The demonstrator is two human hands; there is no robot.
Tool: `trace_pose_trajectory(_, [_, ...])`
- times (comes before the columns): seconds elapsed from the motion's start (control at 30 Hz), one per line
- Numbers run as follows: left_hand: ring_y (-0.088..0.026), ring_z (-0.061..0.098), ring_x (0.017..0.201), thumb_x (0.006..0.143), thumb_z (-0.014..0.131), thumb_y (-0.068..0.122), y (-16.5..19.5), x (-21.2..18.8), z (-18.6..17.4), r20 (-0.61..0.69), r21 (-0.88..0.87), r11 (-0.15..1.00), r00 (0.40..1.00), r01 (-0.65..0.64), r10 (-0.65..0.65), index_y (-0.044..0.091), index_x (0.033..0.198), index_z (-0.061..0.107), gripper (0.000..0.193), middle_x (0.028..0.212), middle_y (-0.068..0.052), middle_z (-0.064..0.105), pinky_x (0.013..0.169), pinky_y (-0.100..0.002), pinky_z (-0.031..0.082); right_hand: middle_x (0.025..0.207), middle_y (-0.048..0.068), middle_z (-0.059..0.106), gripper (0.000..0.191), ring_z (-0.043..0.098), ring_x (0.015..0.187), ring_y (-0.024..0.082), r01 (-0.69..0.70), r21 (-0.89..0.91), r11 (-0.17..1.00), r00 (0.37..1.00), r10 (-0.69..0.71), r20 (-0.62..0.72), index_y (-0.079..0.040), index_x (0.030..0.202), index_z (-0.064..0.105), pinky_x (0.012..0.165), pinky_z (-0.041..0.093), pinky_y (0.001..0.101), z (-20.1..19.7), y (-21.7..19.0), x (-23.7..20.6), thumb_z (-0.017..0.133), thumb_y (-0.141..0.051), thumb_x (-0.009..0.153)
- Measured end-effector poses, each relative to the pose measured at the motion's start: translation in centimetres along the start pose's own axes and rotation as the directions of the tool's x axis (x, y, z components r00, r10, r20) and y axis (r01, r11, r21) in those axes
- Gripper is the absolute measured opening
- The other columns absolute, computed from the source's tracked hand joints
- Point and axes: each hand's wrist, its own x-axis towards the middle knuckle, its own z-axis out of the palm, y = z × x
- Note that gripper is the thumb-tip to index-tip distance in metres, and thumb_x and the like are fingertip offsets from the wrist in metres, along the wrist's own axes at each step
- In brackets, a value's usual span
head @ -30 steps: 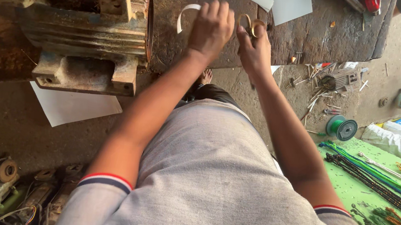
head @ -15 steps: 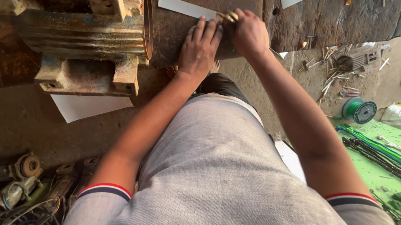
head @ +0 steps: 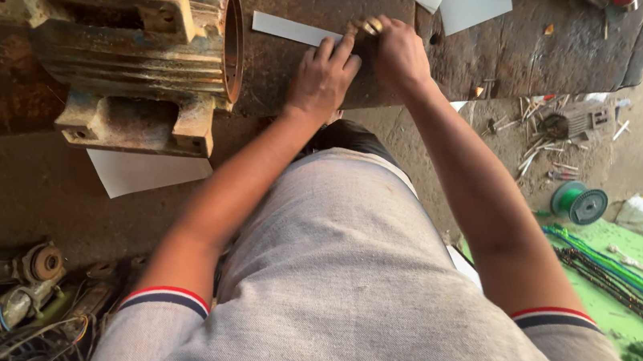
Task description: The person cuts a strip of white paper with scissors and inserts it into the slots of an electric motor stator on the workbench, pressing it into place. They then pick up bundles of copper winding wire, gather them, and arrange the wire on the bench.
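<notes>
L hand flat on paper strip; R hand at its 3 o'clock, fist round small brass-coloured tool, on tabletop.

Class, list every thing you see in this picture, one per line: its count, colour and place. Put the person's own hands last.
Motor housing: one, rusty, on bench at left.
Paper strip: one, white, under the hands.
Paper sheets: two, white, top of bench.
Paper sheet: one, white, below the housing.
Bench: one, dark, worn.
Spool: one, green, on floor at right.
Scrap parts: several, rusty, bottom left.
Left hand: flat on the strip.
Right hand: closed on a small yellowish object, unclear.
</notes>
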Motion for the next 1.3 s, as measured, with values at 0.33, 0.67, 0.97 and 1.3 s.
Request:
trace_pose_trajectory(0.33, [-0.025,0.067,0.094,0.098,0.066,0.004,-2.3,3.8,-6.2,-0.161,-0.021,0.999,0.986,0.040,-0.043,0.005,0.112,0.065,0.014,0.117,-0.013,0.060,0.073,-0.035,0.059,0.123,0.021,0.060,0.045,0.058,0.112,0.043,0.267,-0.059,0.962,0.895,-0.270,-0.356,-0.004,0.130,0.056,0.097,0.048,0.0501,-4.4,-1.8,-0.9,0.078,-0.011,0.091])
trace_pose_trajectory(0.67, [-0.023,0.074,0.094,0.098,0.064,0.001,-0.7,0.9,-15.3,-0.171,-0.745,0.601,0.788,0.290,-0.592,0.005,0.107,0.064,0.010,0.100,-0.009,0.073,0.082,-0.033,0.058,0.122,0.012,0.066,0.042,0.065,0.111,0.031,0.715,0.068,0.696,0.666,-0.649,-0.367,-0.007,0.132,0.063,0.094,0.053,0.0424,-6.3,-10.5,-1.6,0.082,-0.011,0.095])
trace_pose_trajectory(0.97, [-0.022,0.069,0.109,0.109,0.067,0.012,-1.4,-5.8,-18.5,-0.339,-0.376,0.711,0.627,0.594,-0.702,0.012,0.120,0.069,0.012,0.114,-0.006,0.071,0.092,-0.037,0.058,0.112,0.009,0.068,0.032,0.071,0.101,0.028,0.688,0.455,0.565,0.710,-0.653,-0.263,-0.013,0.128,0.069,0.084,0.060,0.0398,-3.6,-14.0,-1.2,0.079,-0.012,0.098])
trace_pose_trajectory(1.3, [-0.049,0.022,0.159,0.113,0.024,0.071,-10.7,-9.5,-17.7,-0.311,0.146,0.594,0.607,0.791,-0.732,0.025,0.166,0.046,0.073,0.170,-0.024,0.022,0.135,-0.065,0.018,0.099,0.010,0.069,0.019,0.072,0.086,0.029,0.561,0.486,0.670,0.822,-0.522,-0.230,-0.009,0.113,0.071,0.073,0.057,0.0401,2.2,-14.7,2.9,0.078,-0.015,0.096])
